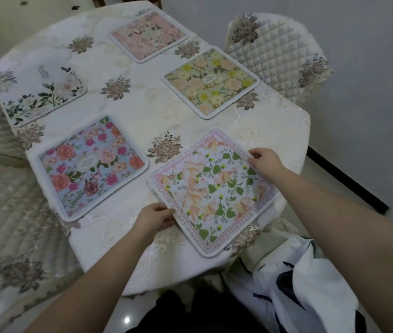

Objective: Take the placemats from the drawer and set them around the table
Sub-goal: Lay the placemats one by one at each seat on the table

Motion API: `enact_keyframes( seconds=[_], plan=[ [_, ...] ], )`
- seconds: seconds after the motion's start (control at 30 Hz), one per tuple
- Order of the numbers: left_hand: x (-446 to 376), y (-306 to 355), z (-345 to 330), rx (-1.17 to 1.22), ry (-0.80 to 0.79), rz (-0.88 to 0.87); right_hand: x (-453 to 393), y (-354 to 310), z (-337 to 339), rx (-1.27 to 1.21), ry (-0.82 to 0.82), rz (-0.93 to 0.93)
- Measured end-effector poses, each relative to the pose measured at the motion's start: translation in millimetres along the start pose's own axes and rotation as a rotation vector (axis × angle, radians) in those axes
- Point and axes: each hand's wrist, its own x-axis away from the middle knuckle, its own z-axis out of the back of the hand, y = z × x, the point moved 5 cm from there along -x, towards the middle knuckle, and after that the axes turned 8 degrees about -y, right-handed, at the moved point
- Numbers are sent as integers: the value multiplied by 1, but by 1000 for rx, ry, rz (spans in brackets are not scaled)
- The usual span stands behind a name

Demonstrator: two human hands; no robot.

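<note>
Single head-worn view, steeply downward and close over the table (140, 111), slightly tilted.

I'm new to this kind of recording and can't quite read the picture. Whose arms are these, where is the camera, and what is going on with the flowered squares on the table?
There is no machine here. The camera sits on a person's head and looks forward and down, so the two bare arms reaching in from the bottom are that person's own.

In front is a table under a cream embroidered cloth, with a quilted chair beyond it. Four floral placemats already lie flat: a blue one, a white one with green leaves, a pink one and a yellow one.

The fifth placemat, bordered with lettering, is being set at the near edge. The left hand pinches its near corner and the right hand its far corner, fingers closed on the rim.
</note>
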Motion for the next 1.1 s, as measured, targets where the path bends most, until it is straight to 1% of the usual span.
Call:
enact_keyframes(
  seconds=[0.17,0.27,0.4,0.5,0.67,0.73,0.8,0.87,0.93,1.1],
  plan=[
    [0,1,1,-2,0,-18,-11,3,-3,11,15,10],
    [3,3,-1,20,37,-48,-15,5,-7,27,28,13],
    [6,4,-3,10,72,-82,-15,4,-13,145,50,76],
    [8,6,-3,-28,85,-100,-15,6,-16,198,70,127],
    [9,6,2,-92,107,-110,-17,11,-19,253,80,146],
    [11,5,4,-111,128,-108,-17,13,-21,295,114,145],
    [13,5,7,-198,194,-114,-15,14,-24,347,176,149],
    [17,11,9,-311,284,-136,-10,8,-30,375,218,188],
    [22,20,8,-396,344,-193,-5,-1,-41,394,217,254],
    [14,39,-3,-455,303,-323,1,-33,-79,456,127,418]
  ],
)
